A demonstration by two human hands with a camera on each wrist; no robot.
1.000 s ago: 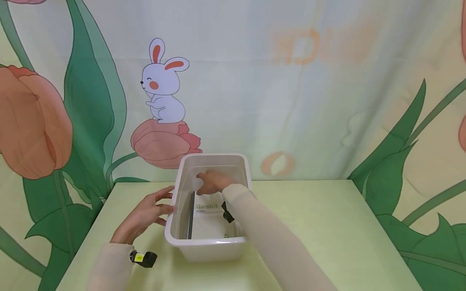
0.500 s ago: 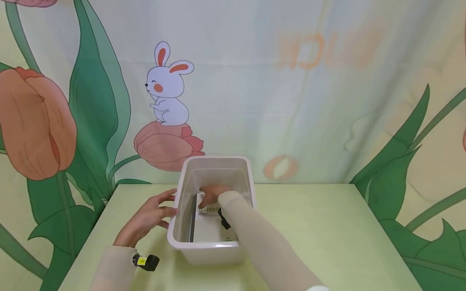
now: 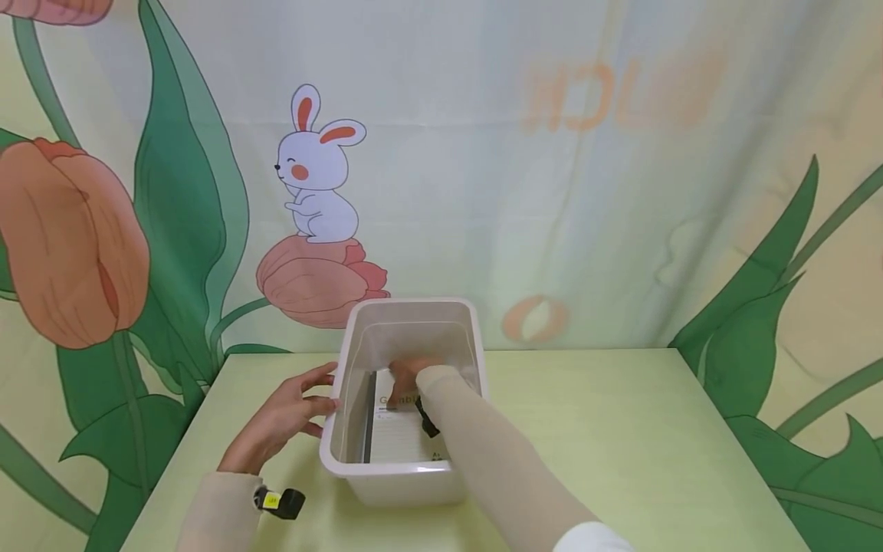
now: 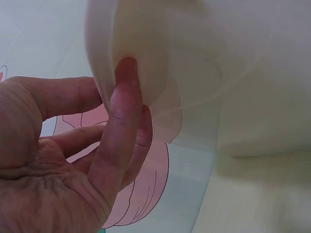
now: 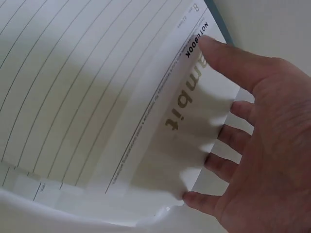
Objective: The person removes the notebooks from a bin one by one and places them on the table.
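Note:
A pale plastic bin (image 3: 407, 487) stands on the table with a notebook (image 3: 396, 441) lying inside. In the right wrist view, the cover of the notebook (image 5: 73, 97) shows ruled lines and the printed word "NOTEBOOK". My right hand (image 3: 407, 379) reaches into the bin and holds the notebook's far edge. Its thumb lies on the cover, while the other fingertips are at the edge, partly hidden beneath it. My left hand (image 3: 290, 410) grips the bin's left rim. The left wrist view shows the left hand's thumb (image 4: 124, 111) against the wall of the bin (image 4: 194, 73), under its lip.
The light green table (image 3: 607, 445) extends to both sides of the bin. Behind it hangs a curtain (image 3: 441, 192) printed with tulips and a rabbit. A dark strip (image 3: 369, 418) runs along the notebook's left side inside the bin.
My right hand has moved lower into the bin, toward the notebook, and its thumb has come onto the cover. The left hand stays at the rim. The head view has shifted slightly.

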